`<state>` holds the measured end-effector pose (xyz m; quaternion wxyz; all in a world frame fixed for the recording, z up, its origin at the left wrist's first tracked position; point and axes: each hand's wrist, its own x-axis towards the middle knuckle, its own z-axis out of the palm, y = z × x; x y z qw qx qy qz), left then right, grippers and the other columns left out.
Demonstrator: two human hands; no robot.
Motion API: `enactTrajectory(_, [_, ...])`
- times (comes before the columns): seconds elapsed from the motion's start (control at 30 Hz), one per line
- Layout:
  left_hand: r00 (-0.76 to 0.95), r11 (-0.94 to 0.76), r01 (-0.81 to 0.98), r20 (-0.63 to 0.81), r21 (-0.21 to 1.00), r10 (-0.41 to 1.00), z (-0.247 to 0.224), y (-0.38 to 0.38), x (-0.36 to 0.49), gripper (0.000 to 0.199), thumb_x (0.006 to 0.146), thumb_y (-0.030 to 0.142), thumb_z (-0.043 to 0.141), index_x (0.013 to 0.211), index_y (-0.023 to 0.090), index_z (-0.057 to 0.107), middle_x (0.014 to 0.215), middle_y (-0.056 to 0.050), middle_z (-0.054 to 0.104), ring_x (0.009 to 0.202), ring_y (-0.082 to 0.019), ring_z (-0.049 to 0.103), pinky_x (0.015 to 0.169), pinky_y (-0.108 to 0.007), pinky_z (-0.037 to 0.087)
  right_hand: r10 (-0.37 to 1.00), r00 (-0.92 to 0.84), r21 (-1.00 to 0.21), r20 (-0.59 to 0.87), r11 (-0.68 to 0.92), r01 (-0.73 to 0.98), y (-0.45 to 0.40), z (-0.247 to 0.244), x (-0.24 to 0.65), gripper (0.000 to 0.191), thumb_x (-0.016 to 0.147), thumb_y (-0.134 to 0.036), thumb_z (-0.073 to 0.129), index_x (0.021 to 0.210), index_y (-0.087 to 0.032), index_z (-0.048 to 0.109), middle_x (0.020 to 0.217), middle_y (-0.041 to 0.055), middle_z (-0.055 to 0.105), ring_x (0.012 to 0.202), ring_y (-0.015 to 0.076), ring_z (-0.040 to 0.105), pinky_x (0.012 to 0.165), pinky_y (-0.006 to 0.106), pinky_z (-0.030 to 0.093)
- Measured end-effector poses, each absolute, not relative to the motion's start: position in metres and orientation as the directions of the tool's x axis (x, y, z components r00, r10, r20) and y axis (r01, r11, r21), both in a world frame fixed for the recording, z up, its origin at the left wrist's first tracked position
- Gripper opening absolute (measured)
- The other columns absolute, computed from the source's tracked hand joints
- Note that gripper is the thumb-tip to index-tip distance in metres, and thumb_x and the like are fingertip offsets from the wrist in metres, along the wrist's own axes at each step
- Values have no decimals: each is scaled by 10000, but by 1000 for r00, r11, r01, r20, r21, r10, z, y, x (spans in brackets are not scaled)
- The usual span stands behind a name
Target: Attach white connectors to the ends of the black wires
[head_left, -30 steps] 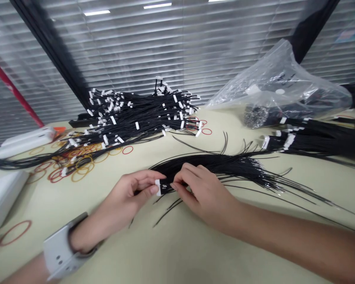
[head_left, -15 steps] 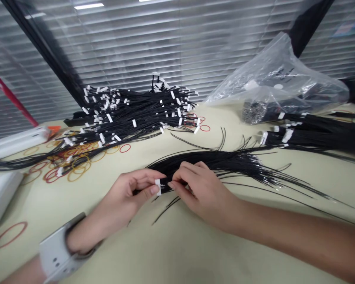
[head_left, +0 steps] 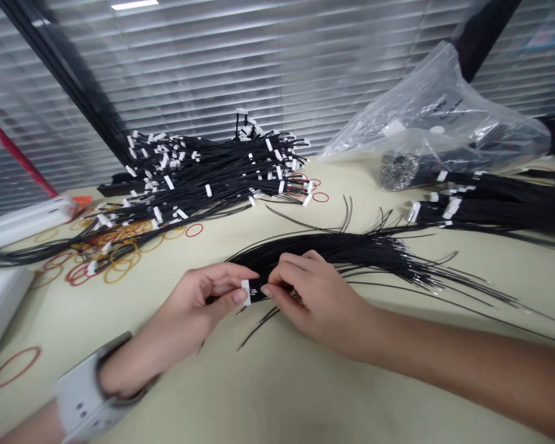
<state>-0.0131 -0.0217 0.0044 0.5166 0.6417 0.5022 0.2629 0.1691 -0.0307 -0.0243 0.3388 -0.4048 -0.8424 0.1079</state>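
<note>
Head view is showing the left hand (head_left: 213,296) holding a white connector (head_left: 246,292) upright at its fingertips, the thumb pressing on its near face and the forefinger reaching past its top. This grip is narrow, closing on the connector. The right hand (head_left: 312,299) is facing it just to the right, thumb and forefinger pinching close together; whether a wire is lying between them, I cannot tell. Small pale tips are showing in the short gap between the connector and the right fingertips. Behind and beneath the right hand, a bundle of black wires (head_left: 333,248) is lying across the table (head_left: 277,394), its silver-tipped ends fanning out to the right. Farther back, a heap of black cables (head_left: 217,163) with white ends is resting near the blinds (head_left: 203,68), with rubber bands (head_left: 123,262) scattering at its left front. More cables (head_left: 509,206) are lying at the right, in front of a clear plastic bag (head_left: 430,123).
</note>
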Motion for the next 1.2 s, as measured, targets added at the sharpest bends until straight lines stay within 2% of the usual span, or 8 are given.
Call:
enactTrajectory(0.4, [356, 36, 369, -177, 929, 918, 6, -23, -12, 156, 765, 179, 601, 919, 198, 622, 737, 38, 674, 686, -62, 578, 604, -111, 425, 773, -414, -506, 480, 630, 590, -32, -22, 170, 168, 860, -206, 461, 722, -136, 526, 673, -31, 496, 589, 78, 402, 629, 255, 266])
enactTrajectory(0.67, [346, 16, 381, -158, 924, 925, 8, -23, -12, 204, 754, 206, 611, 956, 188, 623, 730, 16, 681, 664, -96, 585, 579, -159, 438, 770, -426, -472, 475, 631, 615, -32, -21, 169, 173, 866, -202, 447, 730, -135, 530, 689, -14, 515, 615, 89, 435, 634, 261, 270])
enactTrajectory(0.93, [362, 9, 403, -168, 915, 917, 9, -25, -11, 176, 758, 210, 610, 931, 175, 626, 777, -7, 691, 698, -106, 601, 594, -158, 453, 858, -344, -663, 381, 513, 545, -35, -20, 168, 161, 845, -207, 488, 698, -157, 530, 675, -39, 544, 593, 75, 436, 640, 262, 286])
enactTrajectory(1.03, [360, 11, 393, -165, 920, 918, 9, -25, -12, 178, 756, 202, 616, 932, 179, 630, 780, -2, 690, 698, -97, 600, 596, -146, 453, 854, -342, -650, 392, 520, 554, -36, -21, 167, 170, 853, -213, 481, 701, -153, 530, 684, -37, 545, 606, 76, 442, 644, 265, 285])
enactTrajectory(1.2, [364, 14, 351, -150, 936, 919, 8, -25, -12, 158, 759, 192, 620, 916, 202, 639, 741, 32, 680, 668, -65, 586, 579, -109, 439, 817, -360, -562, 451, 573, 596, -36, -21, 166, 170, 855, -221, 494, 708, -144, 531, 681, -29, 535, 593, 79, 432, 622, 262, 276])
